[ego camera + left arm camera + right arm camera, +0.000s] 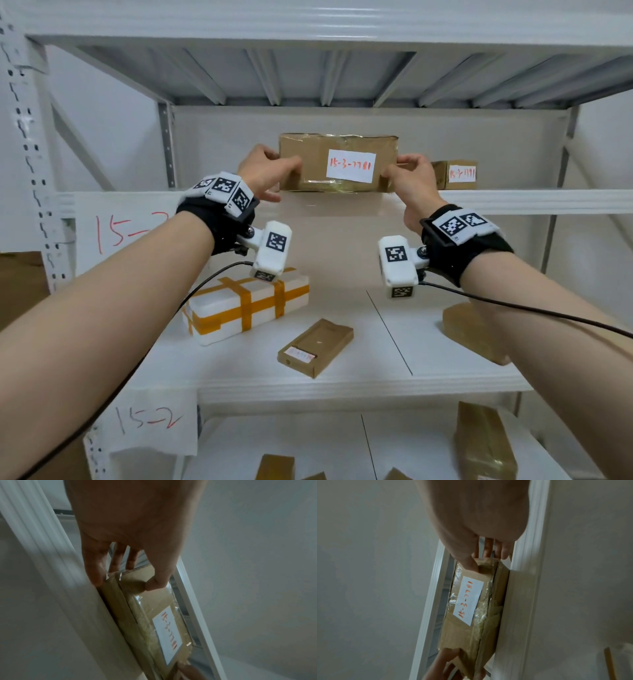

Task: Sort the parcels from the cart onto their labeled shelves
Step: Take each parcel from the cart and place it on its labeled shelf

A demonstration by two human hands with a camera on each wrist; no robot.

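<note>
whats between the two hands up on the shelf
The cardboard parcel labelled 15-3-7781: the left hand grips one end, the right hand the other. The head view shows it plainly.

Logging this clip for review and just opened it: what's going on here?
A person is putting a cardboard box on the upper shelf of a white rack. The left hand and right hand grip its two ends, thumbs on the front. Its label starts 15-3. A smaller box already sits to its right.

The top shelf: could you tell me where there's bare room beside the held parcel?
Left of the parcel to the upright is bare. To its right, a small box crowds the space behind the right hand.
</note>
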